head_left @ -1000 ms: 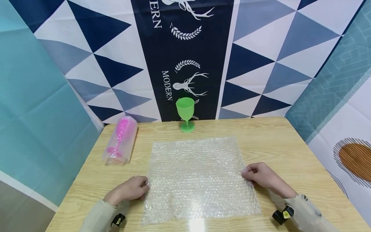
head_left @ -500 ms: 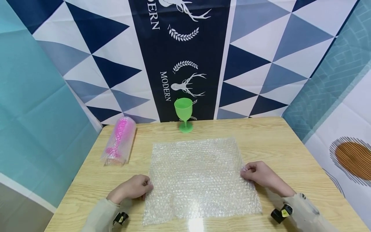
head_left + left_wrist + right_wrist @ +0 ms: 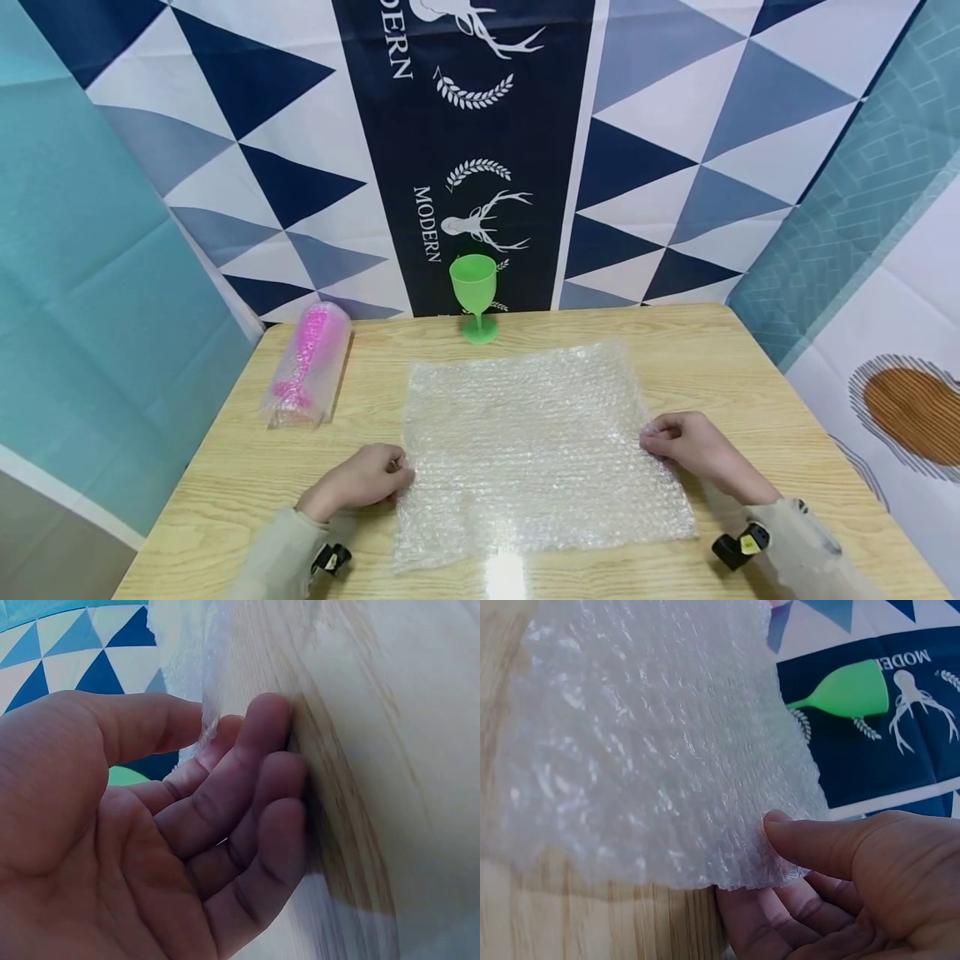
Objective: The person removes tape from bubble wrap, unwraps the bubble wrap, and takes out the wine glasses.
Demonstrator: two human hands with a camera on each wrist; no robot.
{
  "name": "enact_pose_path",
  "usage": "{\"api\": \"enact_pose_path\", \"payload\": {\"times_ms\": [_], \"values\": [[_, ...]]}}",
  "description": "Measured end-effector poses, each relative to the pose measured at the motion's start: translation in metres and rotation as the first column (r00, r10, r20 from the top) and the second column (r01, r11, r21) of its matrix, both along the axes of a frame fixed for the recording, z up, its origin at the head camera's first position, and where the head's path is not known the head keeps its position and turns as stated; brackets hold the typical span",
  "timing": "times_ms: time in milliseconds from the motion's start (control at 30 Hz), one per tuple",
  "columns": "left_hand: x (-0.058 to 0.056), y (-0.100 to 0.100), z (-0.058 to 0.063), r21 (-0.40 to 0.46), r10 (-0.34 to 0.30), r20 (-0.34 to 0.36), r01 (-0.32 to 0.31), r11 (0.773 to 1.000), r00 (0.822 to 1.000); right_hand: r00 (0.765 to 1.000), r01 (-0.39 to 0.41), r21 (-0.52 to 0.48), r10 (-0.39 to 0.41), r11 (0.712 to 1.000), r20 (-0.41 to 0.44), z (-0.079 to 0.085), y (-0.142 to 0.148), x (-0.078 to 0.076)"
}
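Note:
A clear sheet of bubble wrap (image 3: 525, 442) lies spread over the middle of the wooden table. My left hand (image 3: 365, 477) pinches its left edge between thumb and forefinger; the other fingers are curled with their tips close to the wood in the left wrist view. At the opposite edge, my right hand (image 3: 693, 450) pinches the bubble wrap, thumb on top and fingers underneath, as the right wrist view shows. Behind the sheet a green plastic goblet (image 3: 474, 287) stands upright.
A pink goblet wrapped in bubble wrap (image 3: 309, 358) lies at the table's back left. Patterned cloth (image 3: 480, 167) hangs right behind the table's far edge, with more hangings on both sides. The wooden tabletop (image 3: 225, 500) shows around the sheet.
Both hands have shifted to the right, and the bubble wrap has slid right with them, its right side a little farther back. The green goblet and the wrapped one have stayed put.

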State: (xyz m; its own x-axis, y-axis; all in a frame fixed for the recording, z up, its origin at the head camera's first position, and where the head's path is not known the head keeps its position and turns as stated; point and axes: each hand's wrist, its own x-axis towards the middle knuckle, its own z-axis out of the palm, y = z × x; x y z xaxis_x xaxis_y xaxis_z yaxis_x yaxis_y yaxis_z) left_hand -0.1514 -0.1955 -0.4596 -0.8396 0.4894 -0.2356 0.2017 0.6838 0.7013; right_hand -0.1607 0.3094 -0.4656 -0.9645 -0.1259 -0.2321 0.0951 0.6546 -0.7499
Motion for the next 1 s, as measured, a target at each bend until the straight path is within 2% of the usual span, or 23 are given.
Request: {"api": "enact_pose_path", "payload": {"times_ms": [333,600,833,1000], "values": [[-0.004,0.017,-0.006,-0.008,-0.019,-0.03,0.019,1.0,0.999,0.999,0.042,0.009,-0.042,0.999,0.0,0.005,0.017,0.0],[-0.007,0.032,-0.004,0.009,-0.042,0.002,0.042,0.999,0.999,0.998,0.05,0.044,-0.048,0.998,-0.035,0.002,0.031,0.0],[-0.011,0.045,-0.003,0.0,-0.018,0.051,0.018,1.0,0.999,0.997,0.078,0.074,-0.077,0.994,-0.016,0.001,0.04,-0.004],[-0.013,0.054,-0.001,-0.022,0.014,0.074,-0.012,1.0,0.997,0.996,0.081,0.087,-0.077,0.993,-0.04,0.0,0.044,-0.006]]}}
